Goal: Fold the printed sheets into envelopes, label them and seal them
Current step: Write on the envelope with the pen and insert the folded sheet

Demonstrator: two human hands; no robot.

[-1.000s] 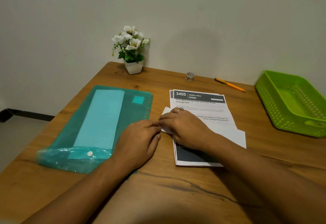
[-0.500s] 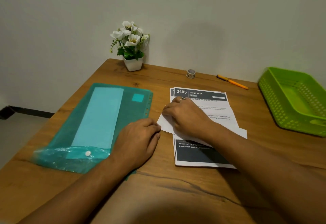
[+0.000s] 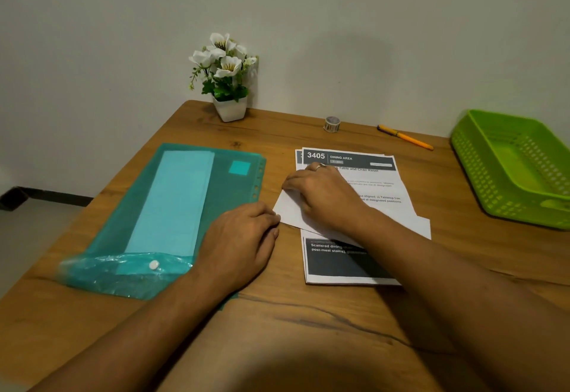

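The right hand (image 3: 324, 197) covers the middle lines of the printed sheet (image 3: 382, 188) and part of the folded white paper (image 3: 290, 209) lying on it. The sheet's small print is unreadable. The green basket (image 3: 468, 157) is cut off at the right edge, and the near end of the folder (image 3: 234, 194) is blurred.

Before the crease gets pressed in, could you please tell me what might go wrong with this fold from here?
The folded sheet lies askew on the printed stack, so the right hand may set a crooked crease. The stack is loose, its sheets slightly offset, and could slide under that pressure; the left hand sits only at the folded sheet's corner.
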